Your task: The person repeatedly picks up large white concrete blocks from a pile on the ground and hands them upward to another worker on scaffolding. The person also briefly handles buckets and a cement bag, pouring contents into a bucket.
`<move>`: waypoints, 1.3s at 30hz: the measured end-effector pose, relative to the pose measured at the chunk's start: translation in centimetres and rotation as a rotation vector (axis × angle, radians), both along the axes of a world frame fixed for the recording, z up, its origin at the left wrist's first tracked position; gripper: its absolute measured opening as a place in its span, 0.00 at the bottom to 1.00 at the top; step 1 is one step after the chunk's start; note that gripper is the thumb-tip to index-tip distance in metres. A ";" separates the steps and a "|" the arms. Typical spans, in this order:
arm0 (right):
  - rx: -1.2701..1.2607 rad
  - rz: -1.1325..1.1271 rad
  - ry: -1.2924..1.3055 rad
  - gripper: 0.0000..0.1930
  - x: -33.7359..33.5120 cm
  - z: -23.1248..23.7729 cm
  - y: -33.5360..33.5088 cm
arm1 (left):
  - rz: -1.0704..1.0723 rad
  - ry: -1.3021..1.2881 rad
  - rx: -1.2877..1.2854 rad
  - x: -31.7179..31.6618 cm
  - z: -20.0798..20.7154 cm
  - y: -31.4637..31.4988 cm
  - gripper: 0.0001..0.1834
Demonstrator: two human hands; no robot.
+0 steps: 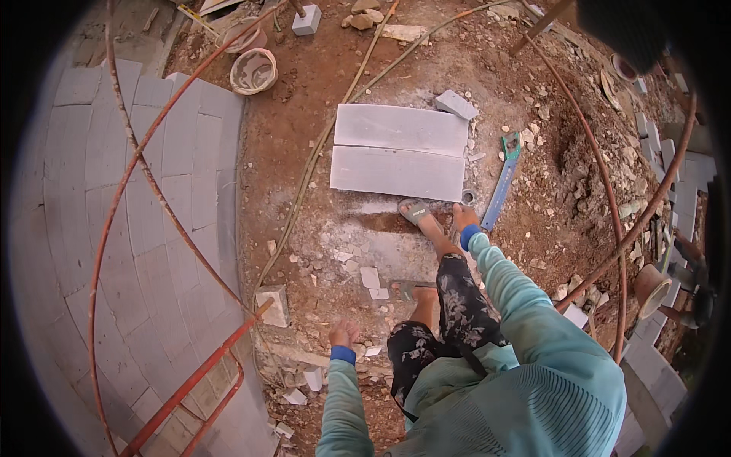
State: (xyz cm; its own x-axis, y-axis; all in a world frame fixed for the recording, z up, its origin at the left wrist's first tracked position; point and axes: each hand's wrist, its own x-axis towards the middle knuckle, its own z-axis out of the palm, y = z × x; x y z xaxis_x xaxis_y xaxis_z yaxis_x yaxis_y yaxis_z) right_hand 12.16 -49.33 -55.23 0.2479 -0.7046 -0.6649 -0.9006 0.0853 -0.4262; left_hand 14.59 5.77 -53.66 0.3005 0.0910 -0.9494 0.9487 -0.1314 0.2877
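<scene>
Two pale grey blocks lie side by side on the dirt, a far block (402,128) and a near block (397,172). My right hand (464,218) hovers just off the near block's right corner, fingers curled together; whatever they hold, if anything, is too small to make out. A small dark ring (468,197) lies just beyond that hand. Right of the blocks rests a handsaw (502,183) with a blue blade and green handle. My left hand (345,333) hangs low over the ground with loosely parted fingers, holding nothing visible. My sandalled foot (414,211) stands against the near block's edge.
A grey block wall (145,198) runs along the left. Reddish poles (138,152) cross before it, and a red metal frame (190,385) leans below. A hose (308,164) snakes past the blocks. Buckets (253,71), a cut block piece (456,104) and rubble lie around; another person (693,286) is at far right.
</scene>
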 end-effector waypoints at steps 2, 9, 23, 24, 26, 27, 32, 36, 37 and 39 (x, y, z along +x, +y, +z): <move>0.316 -0.343 0.039 0.28 -3.1 -7.8 -4.8 | -0.059 0.033 0.031 4.3 -7.0 -4.6 0.24; 0.212 -0.220 -0.013 0.35 -3.5 -28.0 -10.6 | -0.085 -0.248 0.114 26.5 -28.4 -14.8 0.30; -0.222 -0.278 0.366 0.51 2.2 -39.3 -11.7 | -0.295 -0.653 0.321 38.0 -43.9 -30.1 0.31; -0.210 -0.254 0.358 0.51 0.8 -39.3 -12.2 | -0.335 -0.643 0.351 38.3 -43.9 -30.6 0.30; -0.143 -0.317 0.271 0.51 0.1 -37.9 -12.3 | -0.418 -0.612 0.432 38.1 -42.9 -30.4 0.28; -0.111 -0.275 0.311 0.49 0.8 -36.5 -11.7 | -0.449 -0.616 0.500 38.0 -41.5 -29.4 0.27; 0.011 0.026 0.432 0.40 2.4 -32.4 -14.6 | -0.574 -0.479 0.647 39.7 -33.5 -29.1 0.28; 0.112 0.224 0.659 0.37 5.6 -33.3 -17.9 | -0.817 -0.524 0.806 41.4 -31.8 -29.9 0.34; 0.093 0.269 0.647 0.36 6.4 -33.0 -18.9 | -0.861 -0.551 0.863 41.0 -31.7 -30.4 0.36; 0.169 0.297 0.467 0.33 5.1 -34.2 -21.1 | -0.833 -0.598 0.937 40.5 -32.1 -31.1 0.40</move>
